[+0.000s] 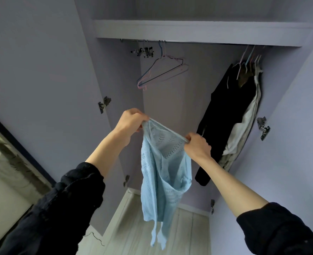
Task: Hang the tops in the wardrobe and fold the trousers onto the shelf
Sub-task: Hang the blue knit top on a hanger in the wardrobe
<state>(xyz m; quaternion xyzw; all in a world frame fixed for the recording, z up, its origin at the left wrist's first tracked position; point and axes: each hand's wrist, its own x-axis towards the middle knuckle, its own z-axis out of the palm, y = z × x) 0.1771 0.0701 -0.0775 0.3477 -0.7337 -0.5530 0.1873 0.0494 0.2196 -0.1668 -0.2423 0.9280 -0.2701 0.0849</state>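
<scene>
A light blue knitted top [161,172] hangs in the air in front of the open wardrobe. My left hand [131,124] pinches its upper left edge. My right hand [196,145] pinches the upper right edge, and the hem is stretched between them. The rest of the top droops toward the floor. Above, empty wire hangers [163,72] hang on the metal rail [188,41]. Black and pale garments [231,111] hang on hangers at the right end of the rail.
Clip hangers [144,51] hang at the rail's left end. A shelf board [198,30] runs above the rail. Open lilac doors [41,89] stand on both sides, with metal hinges [263,127]. The wardrobe floor [188,227] is pale wood.
</scene>
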